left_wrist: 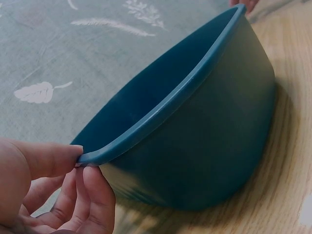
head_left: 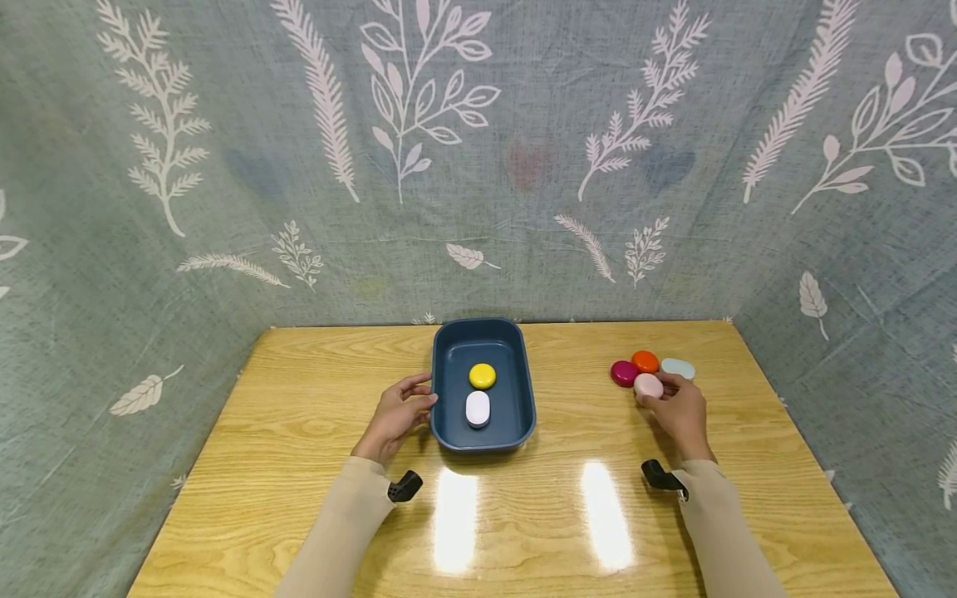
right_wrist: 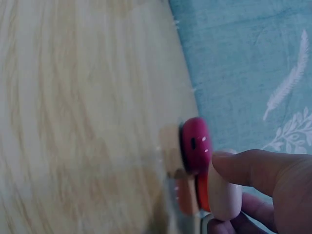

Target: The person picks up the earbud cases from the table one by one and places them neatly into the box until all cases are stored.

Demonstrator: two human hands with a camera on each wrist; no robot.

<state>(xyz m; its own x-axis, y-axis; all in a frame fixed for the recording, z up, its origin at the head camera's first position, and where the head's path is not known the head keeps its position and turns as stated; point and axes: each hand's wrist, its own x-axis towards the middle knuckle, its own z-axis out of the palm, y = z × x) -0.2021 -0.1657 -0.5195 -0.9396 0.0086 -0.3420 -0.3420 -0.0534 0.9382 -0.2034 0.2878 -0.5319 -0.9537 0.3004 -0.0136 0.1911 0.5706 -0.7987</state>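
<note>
the left hand (head_left: 396,418) pinches the rim of the blue tray (head_left: 523,407) mid-counter (head_left: 299,415), yellow piece (head_left: 482,375) and white piece (head_left: 478,408) inside. the right hand (head_left: 680,413) seems to have its grip around the pale pink piece (head_left: 647,384), beside the magenta piece (head_left: 624,372).

Your left hand (head_left: 396,418) sits forward of its beige sleeve, thumb and fingertips (left_wrist: 92,178) pinched together. Your right hand (head_left: 679,411) reaches further out on the other side, fingers curled, thumb (right_wrist: 248,168) pressing in. Both forearms angle inward.
</note>
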